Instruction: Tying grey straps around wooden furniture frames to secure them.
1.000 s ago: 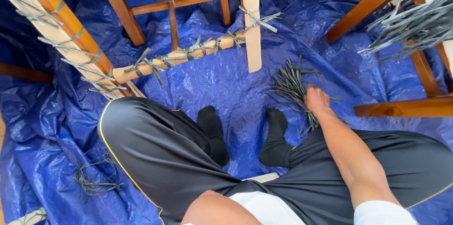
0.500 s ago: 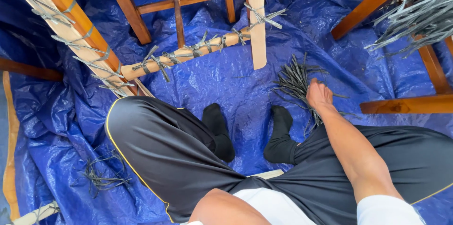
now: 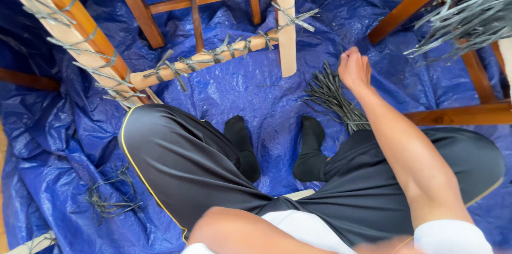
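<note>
The loose bundle of thin dark grey strips (image 3: 329, 97) lies on the crinkled blue plastic tarp (image 3: 250, 89), fanned out just right of the pale upright wooden post (image 3: 285, 25); the right hand (image 3: 354, 67) is over the bundle's far edge, fingers curled in toward the palm, closed in a loose fist; whether a strip is pinched inside I cannot tell from here. The left hand is out of view; only the bare upper arm shows at the bottom edge. The person sits with black-socked feet (image 3: 277, 147) nearer than the post, black trousers either side. Left of the post a pale round wooden rail (image 3: 202, 61) runs slanting, already bound with knotted grey strips; further left a long reddish-brown wooden beam (image 3: 74, 30) carries more ties. A small tangle of offcut strips (image 3: 109, 200) lies well left of the post, near the knee. This looks like the fetching step, picking fresh tying material; the next move would call for separating one strand cleanly from its neighbours.
</note>
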